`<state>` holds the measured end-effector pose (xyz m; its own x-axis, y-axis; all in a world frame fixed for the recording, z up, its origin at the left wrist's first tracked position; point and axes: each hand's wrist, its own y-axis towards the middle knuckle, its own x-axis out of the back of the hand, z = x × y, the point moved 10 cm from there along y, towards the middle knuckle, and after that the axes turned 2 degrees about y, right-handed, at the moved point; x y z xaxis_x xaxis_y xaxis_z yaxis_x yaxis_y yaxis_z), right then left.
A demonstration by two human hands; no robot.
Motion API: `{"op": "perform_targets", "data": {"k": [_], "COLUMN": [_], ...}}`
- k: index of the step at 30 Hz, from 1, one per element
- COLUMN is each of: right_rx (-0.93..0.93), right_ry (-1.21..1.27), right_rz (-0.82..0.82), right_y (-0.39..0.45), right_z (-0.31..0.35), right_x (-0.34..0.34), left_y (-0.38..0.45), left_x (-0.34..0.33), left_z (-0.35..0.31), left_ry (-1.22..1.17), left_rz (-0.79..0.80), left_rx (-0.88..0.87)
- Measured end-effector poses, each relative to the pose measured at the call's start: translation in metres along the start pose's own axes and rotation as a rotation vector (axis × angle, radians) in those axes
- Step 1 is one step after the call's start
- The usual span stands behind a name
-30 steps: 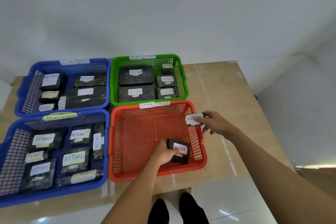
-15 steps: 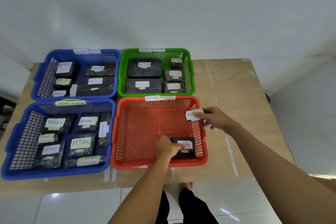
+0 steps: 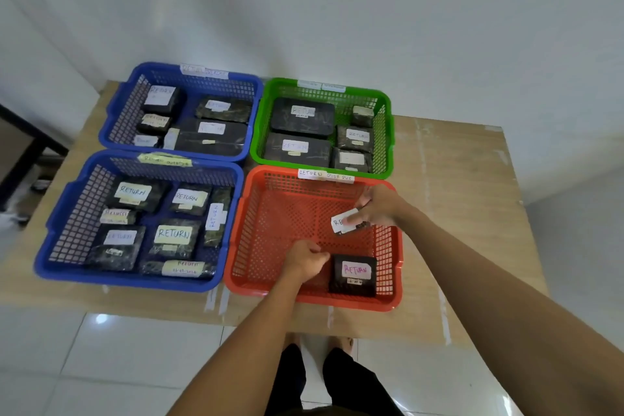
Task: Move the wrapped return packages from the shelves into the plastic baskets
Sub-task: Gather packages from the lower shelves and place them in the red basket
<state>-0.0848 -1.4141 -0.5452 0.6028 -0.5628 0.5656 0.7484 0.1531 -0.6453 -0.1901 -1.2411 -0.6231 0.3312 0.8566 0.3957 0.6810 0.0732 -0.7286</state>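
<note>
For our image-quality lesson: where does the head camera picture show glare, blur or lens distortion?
Head view: glare spots on the glossy floor tiles; wide-angle bending of the table edge; far labels on the back blue basket are soft, while the packet in the red basket reads RETURN clearly.

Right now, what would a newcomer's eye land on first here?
The orange basket, front right of four on the table, holds one black package in its near corner. Above it the right hand grips a small package; the left hand holds nothing.
</note>
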Motion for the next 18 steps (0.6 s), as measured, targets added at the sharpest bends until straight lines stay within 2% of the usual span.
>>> {"op": "perform_targets", "data": {"k": [4,7,12,18], "right_rx": [0.035,-0.037,-0.05,-0.075], "right_ry": [-0.251,-0.338,-0.639,-0.758], "right_rz": [0.148,0.259,0.324,0.389], "right_y": [0.015,0.016,0.023,0.024], "right_z": [0.007,-0.005,-0.014,-0.01], "right_x": [-0.031,-0.043,-0.046,-0.056], "left_y": [0.001,0.001,0.001,-0.001], "left_x": [0.022,0.033,0.041,0.044], "left_z": [0.008,0.017,0.03,0.036], "left_ry": [-0.138,-0.208,-0.257,-0.222], "left_rz": [-0.029,-0.033,-0.02,0.012], "left_rx": [-0.037,-0.035,-0.019,-0.033]}}
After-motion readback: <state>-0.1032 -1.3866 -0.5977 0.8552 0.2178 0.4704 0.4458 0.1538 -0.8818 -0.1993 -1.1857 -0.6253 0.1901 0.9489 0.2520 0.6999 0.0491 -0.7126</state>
